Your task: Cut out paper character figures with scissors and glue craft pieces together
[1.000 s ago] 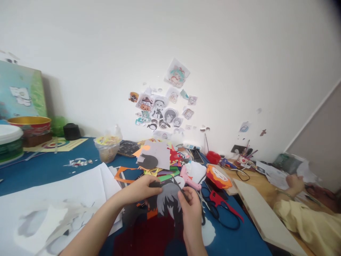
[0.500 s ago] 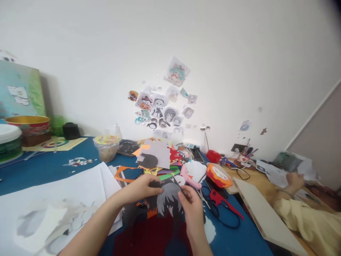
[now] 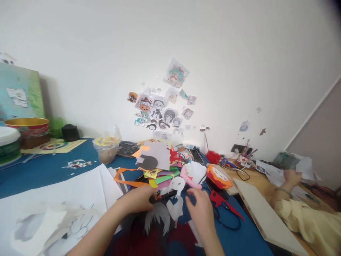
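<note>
Low in front of me, a grey paper cutout shaped like a hair fringe [image 3: 159, 215] hangs from my left hand [image 3: 141, 198], whose fingers pinch its upper edge. My right hand [image 3: 200, 208] is off the cutout, thumb and fingers apart with nothing between them. Just left of it lies a white paper piece [image 3: 175, 209], and above that a white jagged cutout [image 3: 177, 185]. A pink glue gun [image 3: 189, 179] lies beyond the right hand. Red-handled scissors [image 3: 218, 200] rest on the blue tabletop to its right.
Coloured paper scraps [image 3: 160, 176] pile up ahead. White sheets [image 3: 80, 185] cover the left side, near a lidded cup [image 3: 106, 149]. A pale board [image 3: 263, 213] leans along the right edge. Farther right, another person's arm [image 3: 287, 186] rests over a wooden desk.
My right hand has let go of the grey cutout and moved right, opening. The left hand has brought the cutout lower and left, uncovering the white paper pieces.
</note>
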Demonstrator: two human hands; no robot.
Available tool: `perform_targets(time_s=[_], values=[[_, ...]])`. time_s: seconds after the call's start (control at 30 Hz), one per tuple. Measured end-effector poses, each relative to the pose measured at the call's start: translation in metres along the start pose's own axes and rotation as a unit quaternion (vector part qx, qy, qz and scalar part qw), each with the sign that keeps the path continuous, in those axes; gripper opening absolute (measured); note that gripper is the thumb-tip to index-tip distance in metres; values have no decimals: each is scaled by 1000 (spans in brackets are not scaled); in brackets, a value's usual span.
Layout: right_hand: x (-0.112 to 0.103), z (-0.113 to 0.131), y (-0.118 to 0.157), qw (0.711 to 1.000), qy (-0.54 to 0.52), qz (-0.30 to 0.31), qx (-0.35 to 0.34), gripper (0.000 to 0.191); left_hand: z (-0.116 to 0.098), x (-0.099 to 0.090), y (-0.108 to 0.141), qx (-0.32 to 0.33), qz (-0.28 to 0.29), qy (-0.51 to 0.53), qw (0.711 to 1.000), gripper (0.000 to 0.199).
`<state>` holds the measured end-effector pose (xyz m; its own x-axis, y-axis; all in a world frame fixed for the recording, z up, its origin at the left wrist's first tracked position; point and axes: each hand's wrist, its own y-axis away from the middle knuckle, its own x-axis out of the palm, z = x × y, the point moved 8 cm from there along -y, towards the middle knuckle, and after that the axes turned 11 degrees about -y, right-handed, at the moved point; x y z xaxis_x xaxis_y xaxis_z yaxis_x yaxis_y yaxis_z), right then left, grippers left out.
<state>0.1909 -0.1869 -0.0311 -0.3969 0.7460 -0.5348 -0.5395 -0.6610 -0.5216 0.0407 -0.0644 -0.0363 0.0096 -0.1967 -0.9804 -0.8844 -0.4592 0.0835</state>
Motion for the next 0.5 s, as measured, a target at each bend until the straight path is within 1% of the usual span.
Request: perform_targets(time_s=[0.03,0.07,0.13,0.17,0.23,0.27,0.3,0.33,0.4,0.5], values=[[-2,-2,-10,998,57,7,-23,22,-1,0,-1,-11,-10,-18,1000,22],[-1,-7,-21,992,122,25,-25,31,-3,-1,-2,-21,-20,-30,999,23],[10,-23,-42,966,234,106,7,42,-11,-6,-2,-28,-44,-60,997,27],[14,-27,-51,961,246,125,10,43,-18,-9,-2,-18,-56,-76,995,29],[25,-33,-66,955,254,152,7,43,-35,-11,1,33,-65,-104,992,32],[31,-34,-71,955,249,160,1,41,-45,-9,3,66,-55,-113,990,33],[36,-35,-74,955,245,168,-4,40,-53,-4,5,95,-35,-116,988,35],[40,-36,-75,955,239,173,-11,40,-58,3,7,111,-4,-120,987,36],[45,-37,-76,959,226,171,-22,42,-61,12,8,109,26,-115,987,40],[38,-41,-78,967,209,140,-28,47,-60,17,6,88,33,-106,990,49]])
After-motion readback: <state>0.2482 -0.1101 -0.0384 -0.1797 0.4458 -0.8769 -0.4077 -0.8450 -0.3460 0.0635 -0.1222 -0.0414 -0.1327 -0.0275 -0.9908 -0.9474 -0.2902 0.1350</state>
